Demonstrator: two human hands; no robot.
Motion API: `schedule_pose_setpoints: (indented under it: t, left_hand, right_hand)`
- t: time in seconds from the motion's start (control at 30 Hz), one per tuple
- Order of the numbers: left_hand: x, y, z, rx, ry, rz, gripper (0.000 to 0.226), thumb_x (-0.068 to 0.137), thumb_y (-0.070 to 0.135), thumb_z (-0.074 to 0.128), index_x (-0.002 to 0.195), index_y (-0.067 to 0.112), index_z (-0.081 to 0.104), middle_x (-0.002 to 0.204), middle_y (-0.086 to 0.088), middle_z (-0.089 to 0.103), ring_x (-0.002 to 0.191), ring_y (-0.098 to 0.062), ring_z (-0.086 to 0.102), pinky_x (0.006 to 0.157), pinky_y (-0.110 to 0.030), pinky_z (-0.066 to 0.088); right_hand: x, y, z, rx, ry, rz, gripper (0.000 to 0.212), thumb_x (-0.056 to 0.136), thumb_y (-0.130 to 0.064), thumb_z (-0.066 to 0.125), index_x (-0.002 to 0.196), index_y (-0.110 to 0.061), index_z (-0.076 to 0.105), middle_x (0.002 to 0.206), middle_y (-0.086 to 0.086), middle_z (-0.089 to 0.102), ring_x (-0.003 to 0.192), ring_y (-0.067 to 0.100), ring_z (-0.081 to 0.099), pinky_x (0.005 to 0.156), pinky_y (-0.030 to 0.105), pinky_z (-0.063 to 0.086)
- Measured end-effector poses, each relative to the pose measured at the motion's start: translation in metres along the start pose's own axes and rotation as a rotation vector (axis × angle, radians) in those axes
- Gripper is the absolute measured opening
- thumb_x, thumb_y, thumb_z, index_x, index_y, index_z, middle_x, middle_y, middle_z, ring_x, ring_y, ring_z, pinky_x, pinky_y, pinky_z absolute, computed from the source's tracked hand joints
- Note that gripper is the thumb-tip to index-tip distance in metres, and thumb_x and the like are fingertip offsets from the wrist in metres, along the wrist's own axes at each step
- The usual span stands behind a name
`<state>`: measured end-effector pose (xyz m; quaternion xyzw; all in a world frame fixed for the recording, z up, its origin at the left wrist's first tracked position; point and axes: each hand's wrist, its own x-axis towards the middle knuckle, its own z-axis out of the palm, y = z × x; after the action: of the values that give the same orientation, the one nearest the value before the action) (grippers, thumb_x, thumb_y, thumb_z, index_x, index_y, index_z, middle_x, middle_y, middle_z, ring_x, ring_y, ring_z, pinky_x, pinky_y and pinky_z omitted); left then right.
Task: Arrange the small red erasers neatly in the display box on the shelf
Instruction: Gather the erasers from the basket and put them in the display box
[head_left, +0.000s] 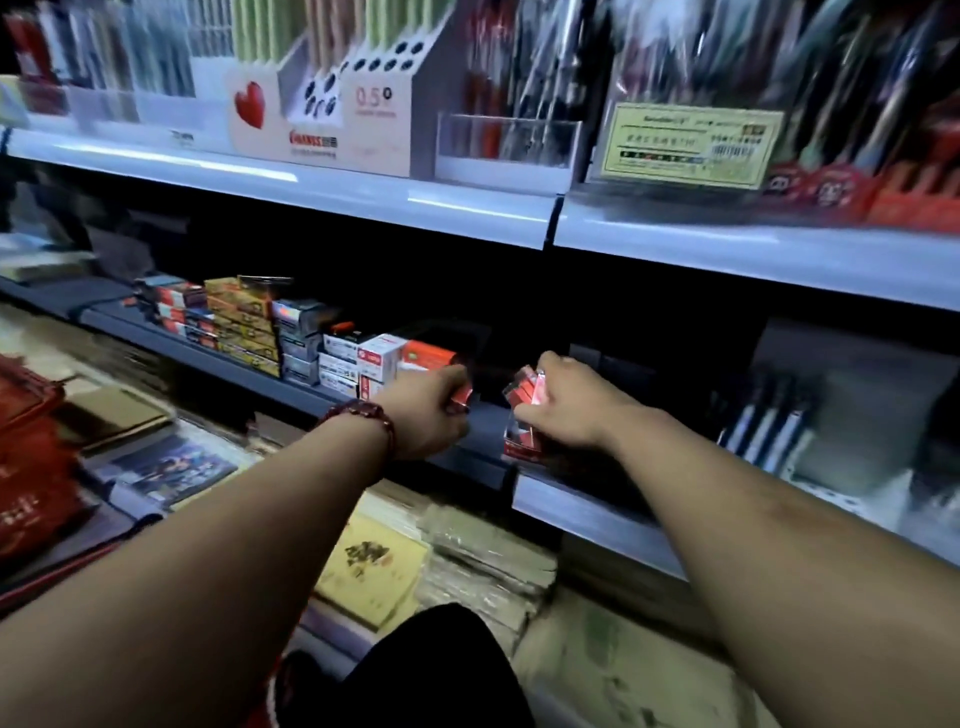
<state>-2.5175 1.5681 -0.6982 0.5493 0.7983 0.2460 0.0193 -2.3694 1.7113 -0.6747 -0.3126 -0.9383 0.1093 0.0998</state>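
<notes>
One red eraser (461, 398) clutched in left hand (427, 411), several in right hand (567, 406) above display box (521, 448).

Stationery shop. Long white upper shelf (363, 195) at 12 o'clock carries pen display stands (376, 104), one marked 0.5. Price label (691, 145) with barcode at 1 o'clock. Middle shelf (208, 358) at 10 o'clock: small boxes (244, 325) stacked in rows. Notebooks (119, 415) laid flat at 8 o'clock. Packaged pens (769, 426) at 3 o'clock.
</notes>
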Motion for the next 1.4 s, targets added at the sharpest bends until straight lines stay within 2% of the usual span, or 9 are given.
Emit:
schedule_pose_setpoints:
  t: [0.13, 0.27, 0.43, 0.53, 0.73, 0.9, 1.03, 1.13, 1.4]
  left_hand:
    - [0.029, 0.018, 0.022, -0.214, 0.052, 0.026, 0.020, 0.088, 0.011, 0.066, 0.102, 0.022, 0.057, 0.080, 0.005, 0.057, 0.079, -0.019, 0.055, 0.057, -0.021, 0.034]
    - [0.059, 0.025, 0.044, -0.383, 0.063, 0.005, 0.023, 0.085, 0.010, 0.071, 0.101, 0.023, 0.060, 0.083, 0.008, 0.064, 0.078, -0.013, 0.061, 0.061, -0.006, 0.040]
    - [0.097, 0.041, 0.075, -0.492, 0.093, -0.065, 0.040, 0.086, 0.018, 0.069, 0.125, 0.017, 0.063, 0.106, -0.011, 0.073, 0.098, -0.029, 0.070, 0.085, -0.034, 0.057]
    - [0.108, 0.044, 0.093, -0.520, -0.011, -0.084, 0.037, 0.082, 0.015, 0.071, 0.119, 0.015, 0.064, 0.104, -0.009, 0.073, 0.098, -0.027, 0.070, 0.090, -0.039, 0.058]
    - [0.110, 0.044, 0.093, -0.723, -0.184, -0.073, 0.024, 0.085, -0.007, 0.061, 0.095, 0.015, 0.065, 0.080, -0.002, 0.065, 0.070, -0.013, 0.061, 0.060, -0.021, 0.050]
    - [0.103, 0.048, 0.083, -0.854, -0.090, -0.150, 0.030, 0.074, -0.002, 0.056, 0.100, 0.013, 0.062, 0.071, -0.008, 0.054, 0.060, -0.018, 0.051, 0.049, -0.022, 0.041]
    - [0.106, 0.045, 0.091, -0.888, 0.014, -0.276, 0.034, 0.057, 0.032, 0.057, 0.081, 0.008, 0.063, 0.071, -0.009, 0.060, 0.067, -0.027, 0.059, 0.066, -0.040, 0.049]
    - [0.106, 0.040, 0.097, -0.811, 0.112, -0.312, 0.051, 0.067, 0.053, 0.050, 0.087, 0.010, 0.068, 0.085, -0.008, 0.072, 0.087, -0.036, 0.071, 0.085, -0.050, 0.056]
    - [0.098, 0.027, 0.100, -0.784, 0.150, -0.269, 0.004, 0.092, 0.023, 0.069, 0.093, 0.024, 0.073, 0.090, -0.004, 0.077, 0.085, -0.024, 0.076, 0.084, -0.047, 0.063]
  right_hand:
    - [0.003, 0.028, 0.006, 0.001, 0.028, 0.067, 0.050, 0.086, -0.045, 0.069, 0.119, -0.011, 0.053, 0.125, 0.016, 0.060, 0.111, 0.034, 0.060, 0.085, 0.034, 0.046]
    - [0.007, 0.046, 0.005, 0.017, 0.042, 0.119, 0.028, 0.088, -0.044, 0.066, 0.098, -0.021, 0.053, 0.115, 0.013, 0.067, 0.105, 0.032, 0.064, 0.081, 0.033, 0.047]
    - [0.021, 0.062, -0.003, 0.066, -0.047, 0.258, 0.042, 0.095, -0.054, 0.051, 0.117, -0.021, 0.064, 0.124, 0.011, 0.065, 0.116, 0.029, 0.062, 0.081, 0.028, 0.039]
    - [0.025, 0.070, 0.001, 0.092, -0.126, 0.278, 0.042, 0.097, -0.049, 0.051, 0.125, -0.021, 0.064, 0.130, 0.009, 0.064, 0.111, 0.023, 0.060, 0.081, 0.025, 0.038]
    - [0.025, 0.081, 0.022, 0.205, -0.124, 0.208, 0.018, 0.091, -0.036, 0.066, 0.105, -0.026, 0.064, 0.100, -0.001, 0.064, 0.089, 0.018, 0.060, 0.075, 0.025, 0.044]
    - [0.023, 0.081, 0.027, 0.286, -0.010, 0.143, 0.015, 0.087, -0.042, 0.066, 0.094, -0.029, 0.063, 0.093, -0.005, 0.067, 0.088, 0.018, 0.065, 0.074, 0.028, 0.049]
    - [0.023, 0.072, 0.027, 0.362, 0.092, 0.186, 0.026, 0.098, -0.040, 0.048, 0.094, -0.019, 0.063, 0.103, 0.008, 0.067, 0.100, 0.028, 0.063, 0.077, 0.029, 0.042]
    - [0.024, 0.066, 0.027, 0.393, 0.131, 0.224, 0.039, 0.107, -0.030, 0.039, 0.110, -0.005, 0.068, 0.120, 0.022, 0.066, 0.112, 0.035, 0.061, 0.080, 0.030, 0.039]
    - [0.031, 0.062, 0.032, 0.662, 0.251, 0.345, 0.036, 0.107, -0.028, 0.042, 0.117, -0.004, 0.067, 0.121, 0.021, 0.065, 0.102, 0.028, 0.058, 0.076, 0.025, 0.033]
